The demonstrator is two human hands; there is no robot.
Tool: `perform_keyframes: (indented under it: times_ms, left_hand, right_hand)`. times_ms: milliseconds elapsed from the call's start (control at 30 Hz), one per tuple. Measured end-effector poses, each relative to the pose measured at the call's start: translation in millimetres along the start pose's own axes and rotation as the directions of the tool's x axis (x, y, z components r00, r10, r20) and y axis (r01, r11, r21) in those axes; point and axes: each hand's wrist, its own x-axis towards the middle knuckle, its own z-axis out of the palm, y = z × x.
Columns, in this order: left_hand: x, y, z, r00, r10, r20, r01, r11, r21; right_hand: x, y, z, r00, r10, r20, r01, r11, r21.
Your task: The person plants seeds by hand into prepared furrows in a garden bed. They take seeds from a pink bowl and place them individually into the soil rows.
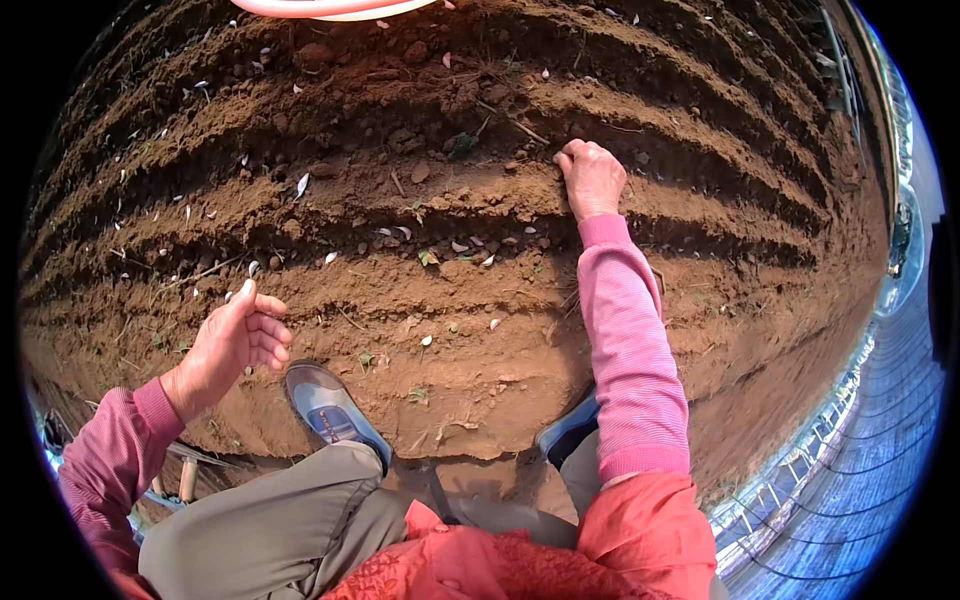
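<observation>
Bare brown soil (465, 289) with curved furrows spreads before me, pale garlic cloves scattered along it. My right hand (591, 174) reaches out over a soil ridge, its fingertips pinched together close to the dirt; whether a clove is between them is hidden. Low at the left, my left hand (238, 337) is held above the ground, fingers loosely curled and thumb up, with nothing seen in the palm. A white clove (253, 267) lies just beyond its thumb tip. Another clove (302, 185) rests on a ridge farther out, and one clove (426, 340) is on the soil between my shoes.
My shoes (330, 409) stand on the near soil. A dry stick (529, 132) lies left of my right hand. The pink and white rim of a container (334, 9) shows at the top edge. Wooden pieces (188, 480) are at lower left, dark netting or sheeting (847, 450) at right.
</observation>
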Motion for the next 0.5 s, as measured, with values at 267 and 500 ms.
perform_keyframes:
  times_ms: [267, 500]
  left_hand:
    - [-1, -1, 4, 1.0, -0.011, 0.011, 0.01, 0.999, 0.039]
    - [3, -1, 0, 0.999, -0.034, 0.002, 0.034, 0.997, 0.072]
  right_hand:
    - [6, -7, -26, 0.981, -0.187, -0.043, 0.185, 0.981, -0.059]
    - [-105, -58, -19, 0.709, -0.705, 0.02, 0.699, 0.706, 0.118]
